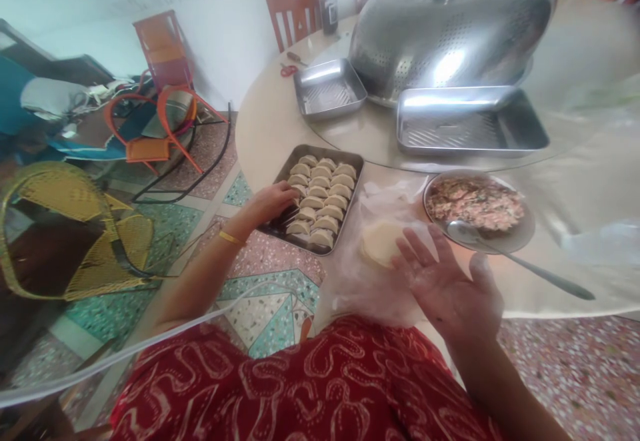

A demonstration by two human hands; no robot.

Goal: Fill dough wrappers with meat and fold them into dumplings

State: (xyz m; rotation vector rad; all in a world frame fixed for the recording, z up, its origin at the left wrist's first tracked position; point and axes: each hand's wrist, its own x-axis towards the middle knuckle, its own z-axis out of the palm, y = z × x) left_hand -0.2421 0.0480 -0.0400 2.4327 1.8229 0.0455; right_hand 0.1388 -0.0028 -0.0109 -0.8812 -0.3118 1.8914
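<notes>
My left hand (pixel 270 202) rests at the near left corner of a metal tray (pixel 353 158) filled with rows of folded dumplings (pixel 320 198); its fingers touch the dumplings there, and I cannot tell whether it grips one. My right hand (pixel 447 281) is open, palm up, empty, just right of a stack of round dough wrappers (pixel 381 241) lying on clear plastic (pixel 365 281). A metal bowl of minced filling (pixel 475 202) stands beyond the right hand, with a spoon (pixel 505 254) leaning on its rim.
Two empty metal trays (pixel 327 88) (pixel 470 124) and a large perforated steel dome cover (pixel 450 28) stand farther back on the round table (pixel 270 128). Red scissors (pixel 289 69) lie near the far edge. Chairs (pixel 155 128) and a yellow wicker chair (pixel 70 228) stand left on the tiled floor.
</notes>
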